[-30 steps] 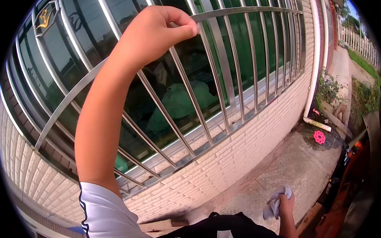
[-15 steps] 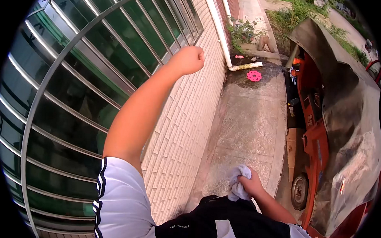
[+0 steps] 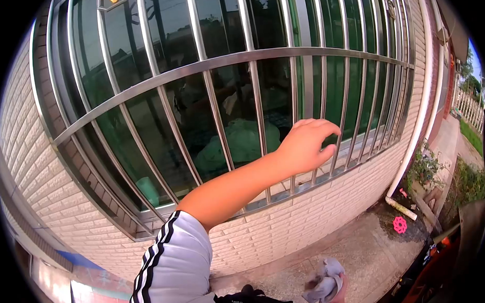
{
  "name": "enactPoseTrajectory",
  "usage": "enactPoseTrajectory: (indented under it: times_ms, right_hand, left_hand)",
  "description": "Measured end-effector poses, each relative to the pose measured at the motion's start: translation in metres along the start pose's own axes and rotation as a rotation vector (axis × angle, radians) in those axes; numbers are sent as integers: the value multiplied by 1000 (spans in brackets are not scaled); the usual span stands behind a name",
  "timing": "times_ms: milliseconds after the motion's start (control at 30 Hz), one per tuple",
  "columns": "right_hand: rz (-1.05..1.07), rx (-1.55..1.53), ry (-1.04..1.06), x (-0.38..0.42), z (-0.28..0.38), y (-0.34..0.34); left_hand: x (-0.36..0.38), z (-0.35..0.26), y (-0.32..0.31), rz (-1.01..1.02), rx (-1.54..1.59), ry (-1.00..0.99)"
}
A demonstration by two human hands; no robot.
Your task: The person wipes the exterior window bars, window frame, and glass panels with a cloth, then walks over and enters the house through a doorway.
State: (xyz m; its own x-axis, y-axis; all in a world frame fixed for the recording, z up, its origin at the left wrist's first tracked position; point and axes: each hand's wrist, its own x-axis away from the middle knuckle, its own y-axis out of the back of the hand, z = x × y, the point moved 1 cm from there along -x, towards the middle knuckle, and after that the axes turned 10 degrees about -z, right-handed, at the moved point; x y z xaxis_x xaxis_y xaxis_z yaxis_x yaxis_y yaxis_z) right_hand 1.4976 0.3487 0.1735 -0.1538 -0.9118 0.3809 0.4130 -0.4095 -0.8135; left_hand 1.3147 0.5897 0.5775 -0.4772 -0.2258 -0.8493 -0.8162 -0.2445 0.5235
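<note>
My left hand point(image 3: 308, 145) is raised in front of the barred window, fingers curved with a gap between thumb and fingertips. It overlaps one upright bar near the lower rail of the metal window grille point(image 3: 234, 60); whether it touches the bar I cannot tell. Low in the view, my right hand point(image 3: 341, 295) is wrapped round a crumpled greyish-white cloth point(image 3: 324, 282), which hides part of the fingers. Behind the bars, dark glass shows reflections and a pale green bundle point(image 3: 242, 141).
Light brick wall point(image 3: 288, 230) runs below the window. To the right are a white drainpipe point(image 3: 420, 124), a pink flower-shaped object point(image 3: 399, 224) on the concrete path point(image 3: 363, 249), and green plants point(image 3: 426, 169). A dark red object stands at the lower right edge.
The view has swung left toward the window. My left hand has gone from a closed fist to loosely curved, parted fingers. The cloth is still in my right hand.
</note>
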Motion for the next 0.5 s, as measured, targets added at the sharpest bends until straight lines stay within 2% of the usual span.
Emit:
enactPoseTrajectory:
  times_ms: [33, 100, 167, 233, 267, 300, 333, 367, 400, 467, 500]
  right_hand:
    - [62, 96, 130, -8, 3, -23]
    - [152, 91, 58, -49, 2, -60]
    - [363, 30, 61, -64, 16, -164]
    - [373, 148, 165, -96, 32, -235]
    - [412, 191, 275, -96, 41, -285]
    - [401, 247, 523, -89, 40, -335]
    - [336, 263, 664, -86, 41, -379]
    - [382, 295, 862, -83, 43, -420]
    - [311, 412, 1126, -84, 45, -453]
    - [308, 467, 1462, -71, 41, -513]
    - [290, 494, 1884, -83, 40, -537]
  left_hand:
    - [16, 7, 33, -100, -50, 8]
    - [57, 20, 95, -335, -253, 54]
    - [102, 28, 140, -578, -557, 185]
    - [134, 46, 170, -779, -716, 249]
    - [145, 61, 179, -849, -692, 308]
    - [153, 73, 185, -873, -692, 409]
    - [156, 84, 186, -850, -430, 511]
    - [158, 95, 188, -816, -164, 600]
    - [161, 108, 190, -812, -146, 595]
    - [167, 136, 192, -866, 34, 706]
    - [164, 140, 194, -862, 51, 705]
